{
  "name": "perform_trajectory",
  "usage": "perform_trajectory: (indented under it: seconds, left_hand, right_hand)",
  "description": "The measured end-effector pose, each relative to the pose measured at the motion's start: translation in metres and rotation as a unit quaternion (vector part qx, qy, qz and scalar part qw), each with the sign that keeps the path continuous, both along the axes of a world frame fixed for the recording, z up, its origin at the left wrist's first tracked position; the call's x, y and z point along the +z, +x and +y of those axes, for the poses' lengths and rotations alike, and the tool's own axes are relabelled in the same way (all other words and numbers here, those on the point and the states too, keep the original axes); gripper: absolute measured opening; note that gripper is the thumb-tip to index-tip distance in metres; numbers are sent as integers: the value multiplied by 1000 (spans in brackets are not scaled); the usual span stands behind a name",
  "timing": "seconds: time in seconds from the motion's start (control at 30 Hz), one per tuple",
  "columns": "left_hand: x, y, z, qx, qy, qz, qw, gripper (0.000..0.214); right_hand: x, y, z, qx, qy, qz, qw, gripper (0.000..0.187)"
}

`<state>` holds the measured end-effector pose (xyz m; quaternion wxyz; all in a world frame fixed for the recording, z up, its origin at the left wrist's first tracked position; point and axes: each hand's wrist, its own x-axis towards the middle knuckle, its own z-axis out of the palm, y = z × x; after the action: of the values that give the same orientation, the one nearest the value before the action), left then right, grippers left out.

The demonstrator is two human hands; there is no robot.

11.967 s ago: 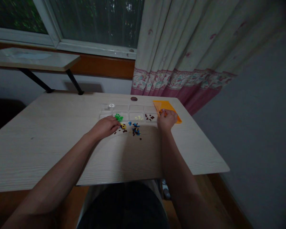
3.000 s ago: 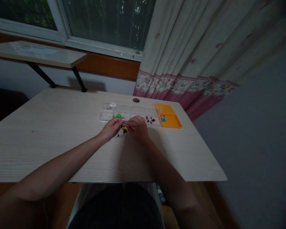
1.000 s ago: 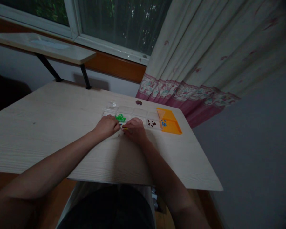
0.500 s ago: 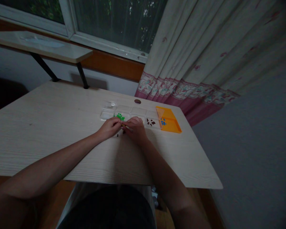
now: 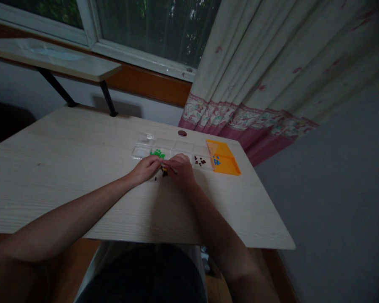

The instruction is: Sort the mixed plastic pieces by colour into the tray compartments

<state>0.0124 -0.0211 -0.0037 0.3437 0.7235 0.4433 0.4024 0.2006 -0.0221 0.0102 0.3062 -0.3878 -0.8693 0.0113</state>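
Observation:
My left hand (image 5: pixel 148 167) is closed, its thumb and fingers pinched together near my right hand (image 5: pixel 180 169). The right one is closed too, with a thin stick-like thing (image 5: pixel 174 171) showing between its fingers; its kind is hard to make out. Just below the meeting fingertips is a small cluster of dark and yellow pieces (image 5: pixel 164 172), partly hidden. One dark piece (image 5: pixel 156 179) lies apart on the table. Behind the hands sits a clear compartment tray (image 5: pixel 142 150), with green pieces (image 5: pixel 158 153) in one compartment and dark red-brown pieces (image 5: pixel 200 161) in another.
An orange tray (image 5: pixel 229 165) adjoins the clear tray's right end, with blue pieces (image 5: pixel 216 160) beside it. A dark oval disc (image 5: pixel 182 133) is set near the table's (image 5: pixel 82 168) back edge. A raised shelf (image 5: pixel 97 72) stands at the back left; a curtain (image 5: pixel 240 84) hangs behind.
The fingertips have shifted slightly, and more of the dark and yellow pieces shows below them. Both hands stay in nearly the same place, and the trays have not moved.

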Motion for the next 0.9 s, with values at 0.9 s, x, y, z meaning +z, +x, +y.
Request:
perform_trajectory:
  seconds: [0.9]
  left_hand:
    - [-9, -2, 3, 4, -31, -53, 998, 44]
  right_hand:
    - [-18, 136, 27, -599, -18, 123, 791, 29]
